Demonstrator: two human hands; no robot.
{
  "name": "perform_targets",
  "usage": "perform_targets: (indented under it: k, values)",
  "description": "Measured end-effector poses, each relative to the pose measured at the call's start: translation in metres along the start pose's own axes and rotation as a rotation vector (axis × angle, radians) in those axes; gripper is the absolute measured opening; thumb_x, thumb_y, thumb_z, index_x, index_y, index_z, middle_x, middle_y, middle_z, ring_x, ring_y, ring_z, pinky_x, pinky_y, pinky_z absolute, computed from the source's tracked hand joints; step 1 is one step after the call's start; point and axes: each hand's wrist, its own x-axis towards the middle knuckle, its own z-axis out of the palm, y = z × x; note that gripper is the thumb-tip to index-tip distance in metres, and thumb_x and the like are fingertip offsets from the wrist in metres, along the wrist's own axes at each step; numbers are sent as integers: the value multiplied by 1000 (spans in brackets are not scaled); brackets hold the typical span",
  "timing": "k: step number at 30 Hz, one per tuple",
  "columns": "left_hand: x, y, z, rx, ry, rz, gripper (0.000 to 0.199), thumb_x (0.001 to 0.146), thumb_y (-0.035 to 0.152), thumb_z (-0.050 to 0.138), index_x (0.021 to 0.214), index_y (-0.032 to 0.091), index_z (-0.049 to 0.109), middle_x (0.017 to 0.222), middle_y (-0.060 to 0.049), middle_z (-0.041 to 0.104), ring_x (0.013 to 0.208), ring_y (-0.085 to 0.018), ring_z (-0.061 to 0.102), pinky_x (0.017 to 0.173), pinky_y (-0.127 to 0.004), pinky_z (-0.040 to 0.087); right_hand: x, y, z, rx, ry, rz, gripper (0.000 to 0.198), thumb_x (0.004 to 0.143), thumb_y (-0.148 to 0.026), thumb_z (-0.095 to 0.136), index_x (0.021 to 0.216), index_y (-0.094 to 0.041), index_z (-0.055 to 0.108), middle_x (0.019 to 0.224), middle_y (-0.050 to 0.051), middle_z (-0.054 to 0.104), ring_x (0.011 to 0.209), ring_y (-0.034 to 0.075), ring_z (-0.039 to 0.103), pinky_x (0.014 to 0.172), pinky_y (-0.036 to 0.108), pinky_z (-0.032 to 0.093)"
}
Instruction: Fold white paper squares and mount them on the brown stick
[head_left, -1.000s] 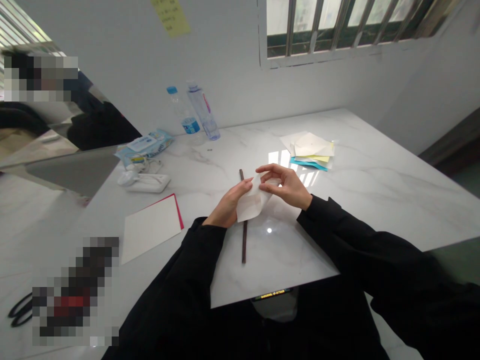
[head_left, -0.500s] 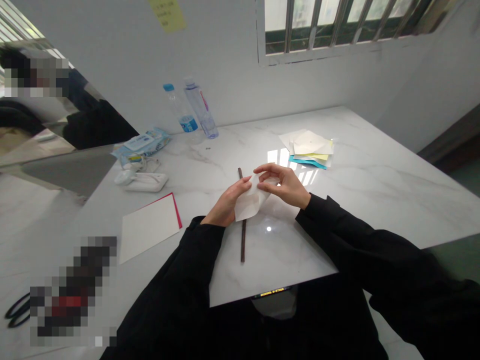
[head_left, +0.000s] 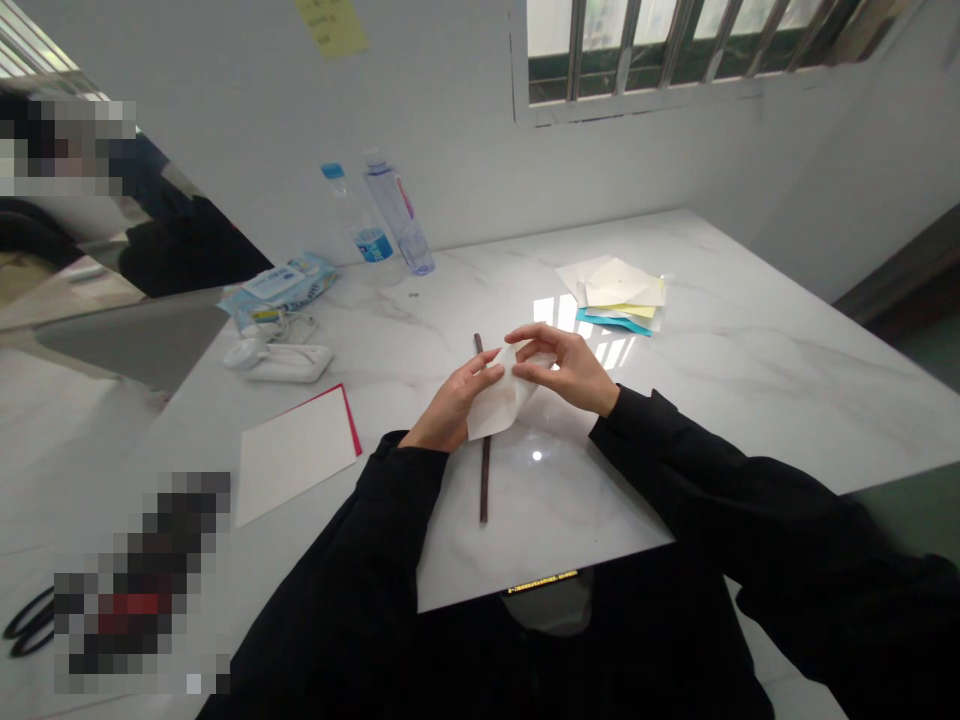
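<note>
A sheet of white paper (head_left: 491, 410), curved and partly folded, is held between my two hands above the table. My left hand (head_left: 452, 402) pinches its left side, with the thumb on top. On the paper's upper right part, the fingers and thumb of my right hand (head_left: 570, 370) are closed. Beneath the paper a thin dark brown stick (head_left: 484, 490) lies on the table, pointing away from me. Its middle is hidden by the paper and my left hand.
White marble-patterned table (head_left: 750, 350). Behind my right hand lies a stack of papers (head_left: 619, 290). To the left are a white sheet (head_left: 292, 455) over a red one, a white device (head_left: 289, 362), a wipes pack (head_left: 281, 285) and two bottles (head_left: 371, 240) (head_left: 405, 225). A person (head_left: 172, 220) is at far left.
The left thumb has shifted slightly on the paper. Otherwise hands and paper stay nearly in place, and the whole view has drifted a little.
</note>
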Motion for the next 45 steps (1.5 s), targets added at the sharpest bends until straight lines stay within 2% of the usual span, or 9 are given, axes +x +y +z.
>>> perform_targets:
  k: [5,16,24,36,45]
  values:
    - [-1,1,0,16,-9,1,67,87,42,84,146,19,61,118,-11,78,94,-27,76,79,-33,56,0,2,-1,-13,-9,4,42,87,-39,84,123,-24,72,114,7,77,96,23,75,93,42,61]
    - [0,0,-1,5,-25,-2,61,87,39,85,142,20,64,104,-9,80,88,-26,76,74,-32,56,-1,3,0,-27,-10,-2,38,88,-39,82,122,-23,73,118,8,76,96,22,75,92,40,61]
    - [1,-1,-2,21,-34,11,60,88,40,84,141,20,65,110,-11,81,93,-28,77,79,-34,58,-1,3,0,-29,-13,-5,38,89,-41,82,121,-24,73,115,7,77,97,23,74,95,42,61]
    - [-2,3,2,22,-56,5,59,89,38,83,141,19,63,108,-9,81,88,-22,77,75,-27,57,-1,5,0,-50,-15,-32,34,91,-37,80,120,-21,74,116,7,77,96,20,74,92,38,61]
    - [-3,5,5,14,-50,6,58,88,36,83,140,19,65,110,-10,81,90,-24,77,75,-28,58,-1,5,-1,-67,-25,-37,33,92,-39,79,119,-22,74,110,6,77,96,20,74,92,38,61]
